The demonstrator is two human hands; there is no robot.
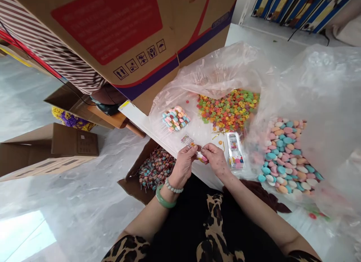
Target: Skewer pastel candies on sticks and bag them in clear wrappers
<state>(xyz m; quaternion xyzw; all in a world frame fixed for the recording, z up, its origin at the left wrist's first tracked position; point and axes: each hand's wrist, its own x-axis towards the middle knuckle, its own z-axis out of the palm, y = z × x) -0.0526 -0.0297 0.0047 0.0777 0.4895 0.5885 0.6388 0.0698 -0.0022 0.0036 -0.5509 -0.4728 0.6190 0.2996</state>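
Note:
Both hands meet over the front edge of the white table. My left hand (184, 162), with a beaded bracelet and a green bangle at its wrist, pinches one side of a small printed candy bag (201, 157). The fingers of my right hand (216, 158) are closed on its other side. What is inside the bag is mostly hidden by the fingers. Just right of my right hand lies a stack of flat printed bags (235, 151). Gold twist ties (216, 135) and one loose orange ring candy (220, 142) lie beyond it.
Ring candies (231, 108), twisted marshmallows (176, 118) and pastel oval candies (290, 153) lie on clear plastic sheeting (242, 53). A big carton (158, 25) stands at the back left. Below the table edge, an open box holds lollipops (158, 168). Someone's striped sleeve (50, 47) shows beyond the carton.

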